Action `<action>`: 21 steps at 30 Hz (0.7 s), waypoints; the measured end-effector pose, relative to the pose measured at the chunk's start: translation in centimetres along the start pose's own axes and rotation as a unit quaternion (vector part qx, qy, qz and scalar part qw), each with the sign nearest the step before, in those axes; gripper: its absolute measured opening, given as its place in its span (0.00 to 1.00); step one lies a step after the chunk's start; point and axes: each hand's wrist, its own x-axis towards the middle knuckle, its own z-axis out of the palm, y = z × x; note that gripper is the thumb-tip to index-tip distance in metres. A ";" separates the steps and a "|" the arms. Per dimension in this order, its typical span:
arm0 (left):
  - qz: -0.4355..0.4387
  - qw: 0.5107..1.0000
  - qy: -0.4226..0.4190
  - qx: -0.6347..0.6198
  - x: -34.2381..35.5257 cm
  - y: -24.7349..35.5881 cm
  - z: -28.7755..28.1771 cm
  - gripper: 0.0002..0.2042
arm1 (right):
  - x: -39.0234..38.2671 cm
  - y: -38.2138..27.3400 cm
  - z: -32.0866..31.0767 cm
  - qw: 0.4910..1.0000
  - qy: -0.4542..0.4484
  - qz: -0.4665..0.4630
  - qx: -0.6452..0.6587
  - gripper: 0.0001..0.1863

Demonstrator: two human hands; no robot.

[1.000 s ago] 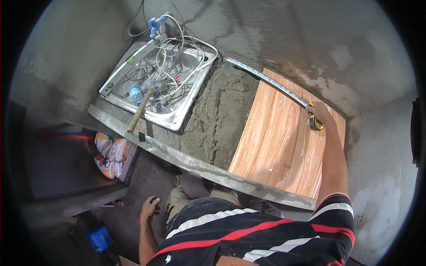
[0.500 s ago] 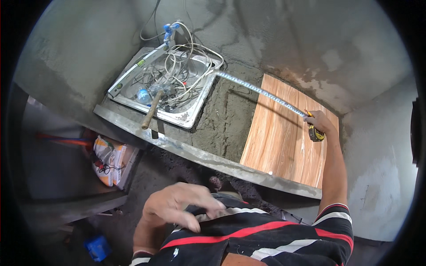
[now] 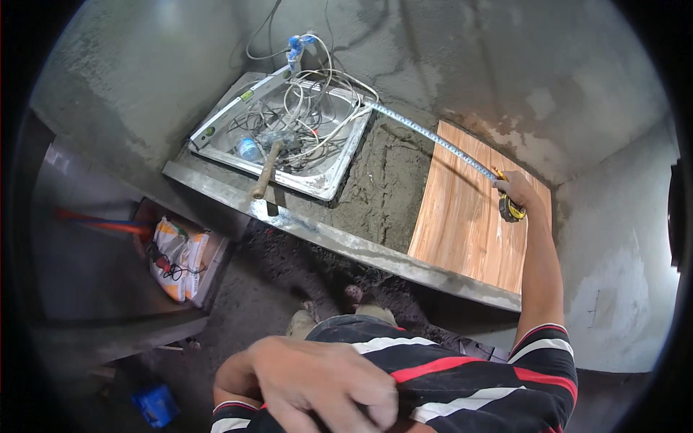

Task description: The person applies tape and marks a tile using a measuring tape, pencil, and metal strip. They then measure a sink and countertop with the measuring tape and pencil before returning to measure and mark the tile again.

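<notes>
My right hand (image 3: 516,189) grips a yellow and black tape measure (image 3: 511,209) above the right part of the counter. Its extended blade (image 3: 433,137) slants up leftward over the counter, and the end is by the sink's far right corner. Beneath the hand lies a wood-grain tile (image 3: 462,216), streaked in orange-brown. Left of that tile is a strip of wet grey mortar (image 3: 382,191). My left hand (image 3: 325,379) hangs in front of my striped shirt, slightly blurred, fingers bent but apart, nothing visible in them; some fingertips are cut off by the lower edge.
A steel sink (image 3: 333,189) on the counter holds tangled cables (image 3: 299,108), a water bottle (image 3: 248,149) and a hammer (image 3: 268,173). A spirit level (image 3: 234,112) lies along its left side. The raised counter edge (image 3: 346,249) runs in front. Sacks (image 3: 179,260) sit lower left, above a blue object (image 3: 155,406).
My left hand has come down and nearer, in front of my chest. My right hand still grips the tape measure, its blade stretched out. The view has shifted slightly.
</notes>
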 end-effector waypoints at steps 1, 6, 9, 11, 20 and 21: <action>-0.017 0.999 0.030 -0.040 -1.1 0.7 0.4 0.29 | 0.2 1.2 0.3 0.999 0.008 -0.030 0.013 0.18; -0.206 0.898 0.386 0.039 -13.7 2.5 5.4 0.23 | -2.9 -2.7 -0.4 0.998 -0.053 -0.036 0.029 0.17; -0.439 0.540 0.707 0.127 -24.4 -1.3 8.2 0.24 | -5.5 -5.7 -0.9 0.996 -0.059 -0.020 0.057 0.15; -0.664 0.330 0.458 0.490 -40.8 -5.4 14.3 0.25 | -7.1 -8.5 -1.3 0.986 -0.108 -0.031 0.124 0.14; -0.744 0.364 0.560 0.021 -54.5 -12.2 31.3 0.11 | -13.5 -19.6 2.6 0.906 -0.322 -0.224 0.156 0.09; -0.757 0.378 0.532 0.039 -54.8 -12.5 32.5 0.10 | -13.4 -20.7 3.5 0.886 -0.355 -0.251 0.164 0.09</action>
